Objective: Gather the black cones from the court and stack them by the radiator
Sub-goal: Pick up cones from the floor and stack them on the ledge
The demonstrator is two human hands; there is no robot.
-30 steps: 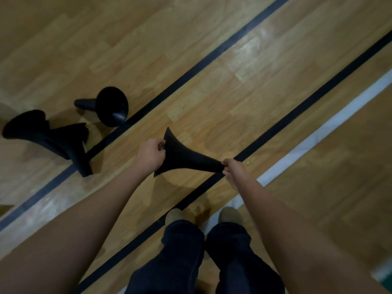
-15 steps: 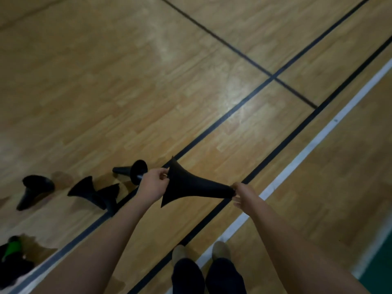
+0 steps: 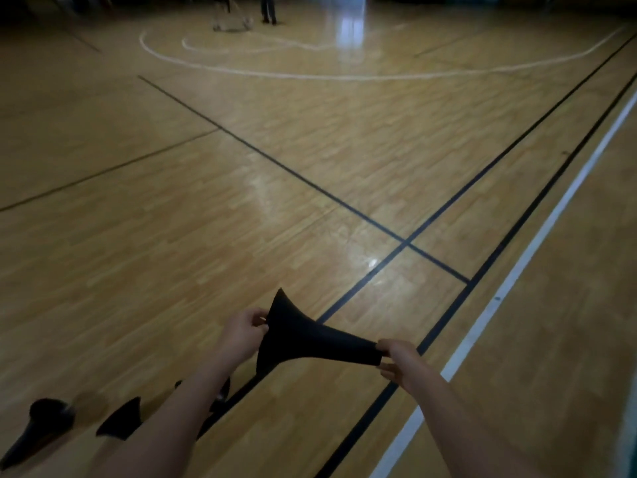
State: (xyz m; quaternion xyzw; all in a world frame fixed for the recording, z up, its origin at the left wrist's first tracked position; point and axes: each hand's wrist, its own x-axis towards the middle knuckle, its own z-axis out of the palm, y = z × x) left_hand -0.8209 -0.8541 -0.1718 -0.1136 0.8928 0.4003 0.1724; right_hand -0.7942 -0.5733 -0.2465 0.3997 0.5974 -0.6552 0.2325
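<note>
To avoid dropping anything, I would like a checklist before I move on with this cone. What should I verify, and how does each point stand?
1. Left hand grips the held cone at its wide rim: ok.
2. Right hand pinches its narrow tip: ok.
3. Other cones collected: not ok; the far-left cone and the cone beside it lie on the floor.
4. Radiator located: cannot tell; none in view.
5. Path ahead: ok; the only person stands far off.

Wooden court floor [image 3: 172,236], black lines [image 3: 344,198], white sideline [image 3: 537,243]; person's legs [image 3: 268,10] far off.
</note>
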